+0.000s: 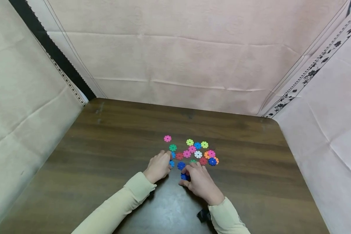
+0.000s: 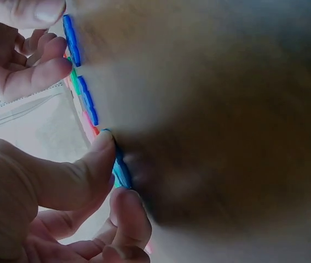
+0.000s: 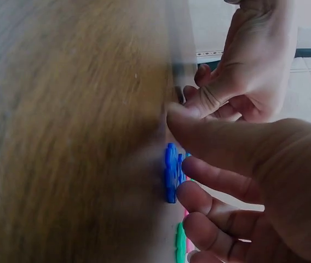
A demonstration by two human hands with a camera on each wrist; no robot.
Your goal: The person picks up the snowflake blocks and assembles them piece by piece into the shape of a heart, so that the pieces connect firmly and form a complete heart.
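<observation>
Flower-shaped, notched plastic discs lie in a loose cluster on the wooden table. My left hand [image 1: 159, 166] is at the cluster's left edge. Its thumb and a fingertip pinch a light blue disc [image 2: 122, 171] across opposite edges, low at the table surface. To its right, my right hand [image 1: 199, 182] curls its thumb and fingers around a dark blue disc [image 3: 171, 173], one digit at either edge. Another dark blue disc [image 1: 181, 165] lies just beyond that one. Behind the right fingertips, a green disc [image 1: 193, 161] is partly covered.
Farther back sit a pink disc [image 1: 167, 138], a green disc [image 1: 173, 148], a white disc [image 1: 198, 154] and several red, yellow, orange and pink ones. Pale cloth [image 1: 175, 65] hangs behind and beside the table [image 1: 120, 130]. A black strap [image 1: 203, 215] is at the right wrist.
</observation>
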